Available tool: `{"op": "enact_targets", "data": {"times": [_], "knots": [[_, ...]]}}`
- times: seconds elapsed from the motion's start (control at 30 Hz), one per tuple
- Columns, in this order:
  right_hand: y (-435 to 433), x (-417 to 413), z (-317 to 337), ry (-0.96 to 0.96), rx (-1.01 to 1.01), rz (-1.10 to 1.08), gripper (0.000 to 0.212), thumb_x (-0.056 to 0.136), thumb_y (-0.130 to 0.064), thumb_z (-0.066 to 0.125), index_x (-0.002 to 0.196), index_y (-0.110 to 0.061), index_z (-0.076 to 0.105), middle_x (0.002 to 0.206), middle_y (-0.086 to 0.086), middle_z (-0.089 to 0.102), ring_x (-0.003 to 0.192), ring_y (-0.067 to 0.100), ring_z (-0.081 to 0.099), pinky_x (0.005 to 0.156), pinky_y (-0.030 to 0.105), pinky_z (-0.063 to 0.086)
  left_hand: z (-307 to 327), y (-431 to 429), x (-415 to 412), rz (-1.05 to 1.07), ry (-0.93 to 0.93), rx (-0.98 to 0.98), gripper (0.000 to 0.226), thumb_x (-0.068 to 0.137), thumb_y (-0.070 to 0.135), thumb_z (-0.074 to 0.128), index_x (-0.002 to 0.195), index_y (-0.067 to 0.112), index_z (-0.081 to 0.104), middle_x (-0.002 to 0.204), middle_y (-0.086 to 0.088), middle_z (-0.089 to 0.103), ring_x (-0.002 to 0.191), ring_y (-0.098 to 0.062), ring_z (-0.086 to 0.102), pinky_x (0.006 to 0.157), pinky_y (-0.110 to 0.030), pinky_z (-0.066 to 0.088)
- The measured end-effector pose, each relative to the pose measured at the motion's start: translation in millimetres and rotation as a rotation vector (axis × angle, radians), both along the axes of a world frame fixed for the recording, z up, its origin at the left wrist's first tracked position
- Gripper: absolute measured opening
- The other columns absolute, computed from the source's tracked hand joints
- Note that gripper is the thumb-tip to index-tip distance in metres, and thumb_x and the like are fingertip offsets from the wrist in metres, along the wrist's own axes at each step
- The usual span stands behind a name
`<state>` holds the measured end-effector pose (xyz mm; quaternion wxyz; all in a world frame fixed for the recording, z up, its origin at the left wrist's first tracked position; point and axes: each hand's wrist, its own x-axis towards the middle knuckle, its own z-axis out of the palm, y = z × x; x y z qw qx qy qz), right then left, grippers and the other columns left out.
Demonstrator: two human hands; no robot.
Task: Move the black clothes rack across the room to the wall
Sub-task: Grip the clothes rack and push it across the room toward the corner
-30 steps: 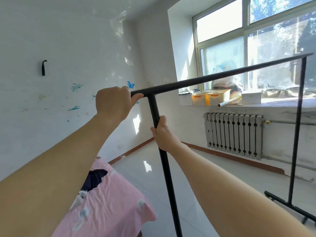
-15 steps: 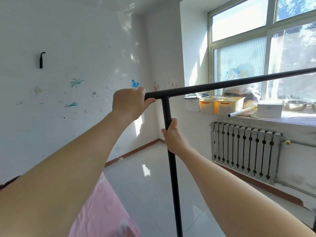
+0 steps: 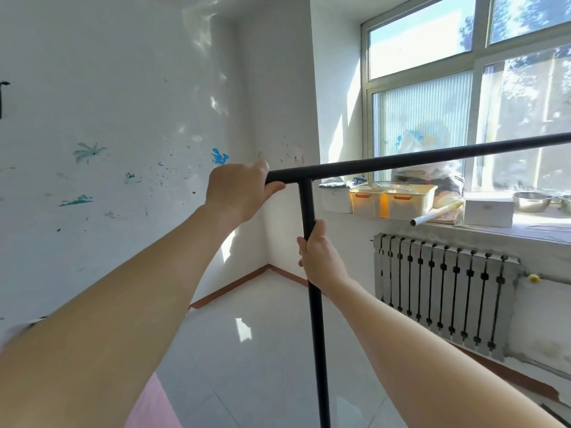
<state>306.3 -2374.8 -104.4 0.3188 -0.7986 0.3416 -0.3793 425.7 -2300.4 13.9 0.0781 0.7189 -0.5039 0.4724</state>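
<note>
The black clothes rack point(image 3: 401, 160) shows its top bar running from centre to the right edge, and one upright post dropping to the bottom edge. My left hand point(image 3: 238, 191) is closed over the left end of the top bar. My right hand point(image 3: 318, 254) grips the upright post a little below the joint. The rack's far post and its base are out of frame. The white wall point(image 3: 123, 118) with blue paint marks fills the left; the room corner lies just behind the post.
A grey radiator point(image 3: 445, 291) stands under the window on the right. The windowsill point(image 3: 525, 230) carries plastic boxes, a white box, a metal bowl and a rolled tube. A pink cloth point(image 3: 151, 409) shows at the bottom left. White floor tiles stretch toward the corner.
The view has moved forward and swung right: the corner and radiator are nearer, and the pink cloth has slid almost out of frame. Both hands keep the same hold on the rack.
</note>
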Motion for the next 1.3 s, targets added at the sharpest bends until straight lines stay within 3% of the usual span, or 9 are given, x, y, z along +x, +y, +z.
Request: {"op": "enact_targets", "data": {"times": [0.2, 0.33, 0.53, 0.77, 0.87, 1.03, 1.13, 1.2, 1.3], "knots": [[-47, 65, 1, 0.008, 0.011, -0.028, 0.031, 0.099, -0.028, 0.035, 0.126, -0.015, 0.034, 0.108, 0.021, 0.063, 0.095, 0.038, 0.064, 0.086, 0.054, 0.052, 0, -55, 73, -0.039, 0.012, -0.011, 0.049, 0.089, 0.058, 0.037, 0.091, 0.011, 0.051, 0.058, 0.0, 0.046, 0.044, -0.018, 0.038, 0.043, -0.023, 0.02], [-77, 110, -1, 0.012, -0.013, -0.038, 0.03, 0.099, -0.029, 0.035, 0.126, -0.015, 0.034, 0.106, 0.021, 0.064, 0.093, 0.037, 0.064, 0.085, 0.053, 0.053, -1, -86, 120, -0.044, 0.049, -0.001, 0.049, 0.09, 0.057, 0.037, 0.094, 0.01, 0.05, 0.065, -0.003, 0.052, 0.05, -0.024, 0.048, 0.048, -0.028, 0.034], [-134, 184, -6, 0.037, -0.086, -0.072, 0.029, 0.099, -0.031, 0.035, 0.124, -0.016, 0.031, 0.102, 0.019, 0.063, 0.089, 0.036, 0.064, 0.081, 0.052, 0.053, 0, -139, 192, -0.066, 0.104, 0.024, 0.049, 0.09, 0.056, 0.037, 0.094, 0.009, 0.049, 0.064, -0.002, 0.047, 0.058, -0.027, 0.049, 0.053, -0.032, 0.039], [-210, 277, -8, 0.048, -0.146, -0.088, 0.029, 0.099, -0.033, 0.034, 0.122, -0.015, 0.032, 0.087, 0.009, 0.054, 0.076, 0.028, 0.056, 0.068, 0.04, 0.046, 4, -210, 278, -0.05, 0.212, 0.085, 0.05, 0.091, 0.058, 0.03, 0.094, 0.011, 0.045, 0.075, -0.006, 0.053, 0.067, -0.03, 0.055, 0.064, -0.039, 0.052], [-238, 318, -13, 0.034, -0.164, -0.074, 0.029, 0.099, -0.034, 0.034, 0.121, -0.016, 0.031, 0.085, 0.007, 0.052, 0.076, 0.027, 0.055, 0.067, 0.039, 0.044, 3, -237, 321, -0.061, 0.206, 0.066, 0.048, 0.091, 0.059, 0.027, 0.09, 0.014, 0.043, 0.074, -0.005, 0.051, 0.065, -0.029, 0.052, 0.06, -0.036, 0.045], [-278, 386, -17, 0.013, -0.18, -0.081, 0.028, 0.098, -0.034, 0.035, 0.12, -0.017, 0.03, 0.083, 0.006, 0.051, 0.072, 0.028, 0.054, 0.064, 0.037, 0.042, 2, -276, 390, -0.087, 0.219, 0.063, 0.05, 0.092, 0.057, 0.029, 0.1, 0.013, 0.049, 0.073, 0.001, 0.044, 0.066, -0.025, 0.045, 0.059, -0.033, 0.036], [-301, 434, -21, 0.042, -0.246, -0.126, 0.033, 0.098, -0.034, 0.041, 0.122, -0.017, 0.026, 0.069, -0.002, 0.048, 0.057, 0.021, 0.056, 0.051, 0.025, 0.039, 2, -298, 436, -0.1, 0.23, 0.074, 0.047, 0.092, 0.058, 0.028, 0.094, 0.015, 0.046, 0.074, 0.0, 0.044, 0.066, -0.026, 0.046, 0.06, -0.033, 0.037], [-313, 461, -24, 0.087, -0.329, -0.16, 0.039, 0.098, -0.035, 0.045, 0.123, -0.017, 0.021, 0.056, -0.01, 0.04, 0.04, 0.007, 0.045, 0.038, 0.015, 0.028, 2, -310, 464, -0.098, 0.222, 0.089, 0.049, 0.091, 0.059, 0.026, 0.09, 0.013, 0.042, 0.074, -0.003, 0.048, 0.066, -0.028, 0.049, 0.059, -0.035, 0.042], [-333, 507, -25, 0.087, -0.336, -0.166, 0.04, 0.098, -0.035, 0.046, 0.124, -0.016, 0.022, 0.056, -0.01, 0.041, 0.04, 0.006, 0.044, 0.036, 0.016, 0.029, 5, -328, 510, -0.101, 0.218, 0.082, 0.05, 0.091, 0.06, 0.025, 0.088, 0.012, 0.04, 0.073, -0.005, 0.05, 0.066, -0.029, 0.051, 0.059, -0.036, 0.044]]}}
